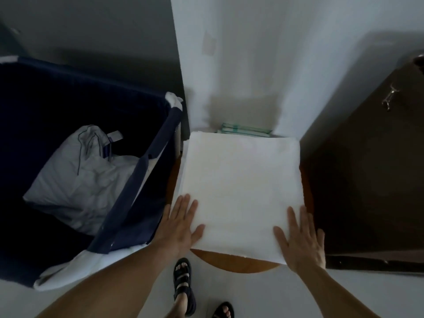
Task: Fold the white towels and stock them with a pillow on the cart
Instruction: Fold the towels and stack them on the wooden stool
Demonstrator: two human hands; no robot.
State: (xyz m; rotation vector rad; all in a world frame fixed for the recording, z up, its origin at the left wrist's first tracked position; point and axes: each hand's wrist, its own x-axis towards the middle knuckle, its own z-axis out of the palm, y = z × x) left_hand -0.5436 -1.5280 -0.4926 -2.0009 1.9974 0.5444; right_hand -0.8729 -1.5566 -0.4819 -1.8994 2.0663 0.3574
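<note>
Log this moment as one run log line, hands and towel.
left hand: flat on folded white towel | right hand: flat on towel | towel: on round wooden table | pillow: in blue cart bin

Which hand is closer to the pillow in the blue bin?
The left hand. It lies flat on the folded white towel's near left corner, right beside the bin holding the pillow. The right hand presses the towel's far right corner, farther from the pillow.

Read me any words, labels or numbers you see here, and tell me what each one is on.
No text can be read.
Tag on the pillow, the small fabric tag: too blurred to read.
Green-banded packets behind the folded towel: any print is too small to read.
</note>
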